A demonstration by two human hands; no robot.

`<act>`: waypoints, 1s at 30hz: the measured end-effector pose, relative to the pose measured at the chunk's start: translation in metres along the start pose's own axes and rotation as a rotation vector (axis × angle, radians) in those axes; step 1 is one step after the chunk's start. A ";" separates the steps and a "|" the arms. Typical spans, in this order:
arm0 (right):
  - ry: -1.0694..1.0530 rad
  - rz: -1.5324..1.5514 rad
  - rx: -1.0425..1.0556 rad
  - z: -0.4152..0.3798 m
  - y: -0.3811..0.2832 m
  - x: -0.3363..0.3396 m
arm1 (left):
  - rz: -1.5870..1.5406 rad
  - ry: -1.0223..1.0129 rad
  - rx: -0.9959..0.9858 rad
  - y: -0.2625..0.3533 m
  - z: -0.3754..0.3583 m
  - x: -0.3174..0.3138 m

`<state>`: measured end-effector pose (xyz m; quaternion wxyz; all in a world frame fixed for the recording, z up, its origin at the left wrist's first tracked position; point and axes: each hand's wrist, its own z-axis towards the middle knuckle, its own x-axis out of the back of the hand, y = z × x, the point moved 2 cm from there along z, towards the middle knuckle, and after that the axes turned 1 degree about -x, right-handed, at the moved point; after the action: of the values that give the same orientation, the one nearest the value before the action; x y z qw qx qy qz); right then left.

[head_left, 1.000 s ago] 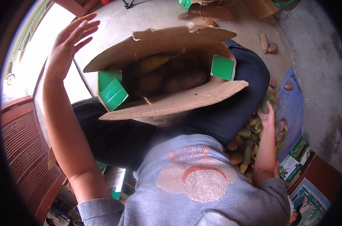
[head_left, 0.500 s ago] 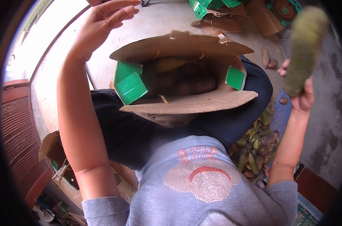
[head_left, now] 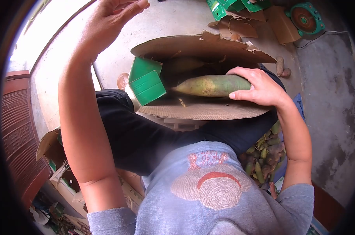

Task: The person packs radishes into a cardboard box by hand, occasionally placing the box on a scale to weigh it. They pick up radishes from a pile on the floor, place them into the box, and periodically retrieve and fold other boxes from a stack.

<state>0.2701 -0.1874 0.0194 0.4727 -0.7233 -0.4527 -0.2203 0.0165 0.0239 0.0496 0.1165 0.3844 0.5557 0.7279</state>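
Observation:
My right hand grips the thick end of a large green radish, thumb on the near side and fingers over the far side. The radish lies level at the mouth of an open cardboard box, its tapered tip pointing left. Inside the box, other long produce shows dimly in shadow. The box has green end flaps and stands between my legs. My left hand is raised beyond the box's far left side, holding nothing that I can see; its fingers are stretched out and partly cut off by the top edge.
A heap of smaller green radishes lies on the floor by my right leg. Green cartons and a round green-rimmed device with a cord stand at the far right. A wooden chair is at left.
My right hand has brought the green radish from the upper right, where it was held upright, down and left over the box, turning it level. My left hand has moved slightly upward.

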 end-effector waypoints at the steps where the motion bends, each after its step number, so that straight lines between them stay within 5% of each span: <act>1: 0.022 -0.019 0.031 0.002 0.005 0.002 | -0.010 0.002 0.003 0.000 0.000 -0.001; 5: 0.223 -0.422 -0.034 -0.008 0.019 0.004 | 0.025 0.040 0.003 0.007 -0.004 -0.006; 10: 0.543 0.208 -0.073 -0.040 0.010 0.019 | 0.035 0.037 0.010 -0.004 -0.003 -0.009; 17: 1.316 0.431 -0.150 -0.127 0.056 0.023 | 0.100 0.043 -0.028 -0.005 -0.008 -0.016; 23: 1.521 0.752 -0.214 -0.182 0.100 -0.021 | 0.157 0.075 -0.005 0.012 -0.015 -0.030; 25: 1.548 0.813 -0.200 -0.188 0.103 -0.028 | 0.138 -0.124 -0.083 -0.041 0.003 0.000; 30: 1.517 1.155 -0.065 -0.181 0.106 -0.031 | 0.126 -0.113 -0.029 -0.050 0.005 0.000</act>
<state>0.3665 -0.3766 0.0277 0.6559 -0.5123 0.4080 -0.3754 0.0066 0.0451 0.0056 0.1070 0.4573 0.5124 0.7190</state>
